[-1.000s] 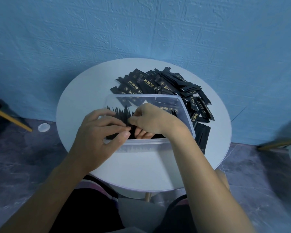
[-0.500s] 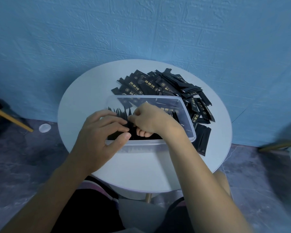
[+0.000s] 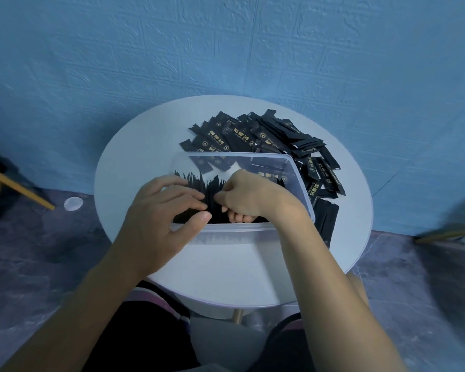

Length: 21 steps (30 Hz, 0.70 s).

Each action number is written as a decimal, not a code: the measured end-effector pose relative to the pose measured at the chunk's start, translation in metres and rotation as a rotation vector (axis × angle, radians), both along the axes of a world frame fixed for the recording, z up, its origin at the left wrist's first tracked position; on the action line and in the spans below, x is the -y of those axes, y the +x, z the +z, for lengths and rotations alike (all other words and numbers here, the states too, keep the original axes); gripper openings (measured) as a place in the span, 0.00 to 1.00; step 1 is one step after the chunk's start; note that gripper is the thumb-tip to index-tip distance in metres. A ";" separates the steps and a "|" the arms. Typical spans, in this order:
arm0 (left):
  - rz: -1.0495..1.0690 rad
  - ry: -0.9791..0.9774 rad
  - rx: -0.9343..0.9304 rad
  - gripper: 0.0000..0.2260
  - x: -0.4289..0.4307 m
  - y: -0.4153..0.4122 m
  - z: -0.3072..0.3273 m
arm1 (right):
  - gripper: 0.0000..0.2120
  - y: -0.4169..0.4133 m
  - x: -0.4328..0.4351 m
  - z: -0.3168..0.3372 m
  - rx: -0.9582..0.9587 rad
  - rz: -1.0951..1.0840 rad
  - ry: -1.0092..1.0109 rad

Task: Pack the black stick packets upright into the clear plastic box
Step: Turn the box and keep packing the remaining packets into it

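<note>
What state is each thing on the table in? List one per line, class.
Clear plastic box: open, no lid, partly filled.
Packed packets: standing upright inside.
Loose packets: lying heaped behind the box.
Left hand: pressing the row.
Right hand: in the box, among packets.

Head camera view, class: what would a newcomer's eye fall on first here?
First, the two hands, left hand and right hand, meeting over the clear plastic box at the middle of the round white table, working among upright black stick packets. Next, the loose heap of packets behind the box.
</note>
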State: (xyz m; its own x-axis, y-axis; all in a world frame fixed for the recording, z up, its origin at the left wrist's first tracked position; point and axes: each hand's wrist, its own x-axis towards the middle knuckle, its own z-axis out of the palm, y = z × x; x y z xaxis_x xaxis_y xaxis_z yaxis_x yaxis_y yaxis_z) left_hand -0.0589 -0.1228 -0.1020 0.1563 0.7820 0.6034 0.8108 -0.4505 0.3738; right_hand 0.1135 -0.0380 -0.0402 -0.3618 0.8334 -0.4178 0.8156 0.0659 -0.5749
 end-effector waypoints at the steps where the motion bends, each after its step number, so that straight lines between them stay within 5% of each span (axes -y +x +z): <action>1: 0.000 -0.001 0.000 0.15 0.000 0.000 0.000 | 0.15 -0.001 0.000 0.000 -0.003 0.004 0.006; 21: -0.004 -0.006 0.012 0.14 0.000 0.000 0.001 | 0.13 0.012 0.004 0.007 -0.039 0.176 -0.028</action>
State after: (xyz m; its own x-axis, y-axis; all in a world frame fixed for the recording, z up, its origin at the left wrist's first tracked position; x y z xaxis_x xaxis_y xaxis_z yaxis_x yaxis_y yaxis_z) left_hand -0.0587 -0.1232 -0.1011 0.1527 0.7848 0.6006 0.8043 -0.4519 0.3859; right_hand 0.1250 -0.0416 -0.0330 -0.5178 0.7439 -0.4225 0.7698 0.1897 -0.6094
